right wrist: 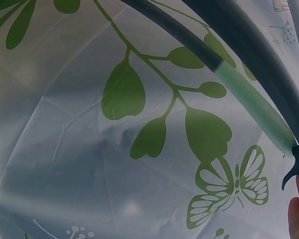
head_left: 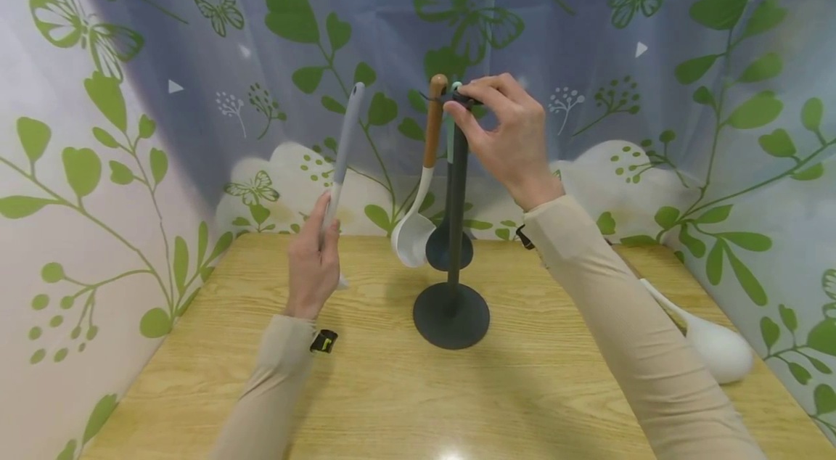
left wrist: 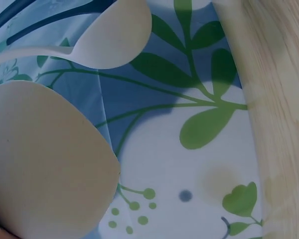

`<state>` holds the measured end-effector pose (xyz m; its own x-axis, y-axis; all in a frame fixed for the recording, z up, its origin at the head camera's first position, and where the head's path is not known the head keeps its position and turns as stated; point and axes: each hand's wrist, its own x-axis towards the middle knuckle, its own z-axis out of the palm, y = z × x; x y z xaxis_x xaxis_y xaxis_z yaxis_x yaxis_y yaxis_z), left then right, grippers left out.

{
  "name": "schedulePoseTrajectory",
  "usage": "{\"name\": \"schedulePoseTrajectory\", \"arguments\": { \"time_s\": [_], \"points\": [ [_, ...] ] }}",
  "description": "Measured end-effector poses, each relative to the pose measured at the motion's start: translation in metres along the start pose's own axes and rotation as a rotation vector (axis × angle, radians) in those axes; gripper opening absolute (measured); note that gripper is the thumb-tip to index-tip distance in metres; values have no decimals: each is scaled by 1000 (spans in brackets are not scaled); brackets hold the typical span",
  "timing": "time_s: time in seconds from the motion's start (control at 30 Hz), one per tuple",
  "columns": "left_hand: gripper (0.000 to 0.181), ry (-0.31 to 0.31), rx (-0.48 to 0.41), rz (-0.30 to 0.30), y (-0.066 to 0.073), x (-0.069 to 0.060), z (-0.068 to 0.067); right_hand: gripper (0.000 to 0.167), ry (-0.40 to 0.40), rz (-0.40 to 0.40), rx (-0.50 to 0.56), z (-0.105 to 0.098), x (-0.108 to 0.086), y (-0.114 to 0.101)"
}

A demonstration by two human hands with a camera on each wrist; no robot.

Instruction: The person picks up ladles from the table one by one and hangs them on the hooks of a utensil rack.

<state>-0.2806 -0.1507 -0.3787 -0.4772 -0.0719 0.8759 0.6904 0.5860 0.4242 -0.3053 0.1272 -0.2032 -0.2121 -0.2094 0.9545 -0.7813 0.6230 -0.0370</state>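
Observation:
In the head view my left hand (head_left: pixel 312 257) grips the shaft of a grey-handled utensil (head_left: pixel 349 130), its handle end pointing up. A pale utensil head (left wrist: pixel 45 164) fills the lower left of the left wrist view. My right hand (head_left: pixel 509 137) pinches the hooked top (head_left: pixel 465 99) of the dark stand (head_left: pixel 459 206) between thumb and fingers. From the stand hang a white ladle with a wooden handle (head_left: pixel 434 122) and a dark ladle (head_left: pixel 448 248) with a green handle (right wrist: pixel 256 107).
A white ladle (head_left: pixel 718 351) lies at the right side of the wooden table (head_left: pixel 366 387), partly behind my right sleeve. The stand's round base (head_left: pixel 451 329) rests mid-table. A patterned curtain (head_left: pixel 366 32) hangs behind and at both sides.

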Motion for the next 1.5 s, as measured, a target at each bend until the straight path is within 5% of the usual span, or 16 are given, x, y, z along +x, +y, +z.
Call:
{"name": "schedulePoseTrajectory", "arguments": {
  "time_s": [0.63, 1.13, 1.5],
  "points": [
    [44, -34, -107, 11, 25, 8, 16, 34, 1, 1, -2, -1, -1, 1],
    [47, -82, -125, 104, 29, 10, 23, 33, 2, 7, 1, -2, 0, 1],
    [47, -153, -134, 79, 28, 11, 23, 32, 6, 2, 3, 0, 0, 1]
  ]
}}
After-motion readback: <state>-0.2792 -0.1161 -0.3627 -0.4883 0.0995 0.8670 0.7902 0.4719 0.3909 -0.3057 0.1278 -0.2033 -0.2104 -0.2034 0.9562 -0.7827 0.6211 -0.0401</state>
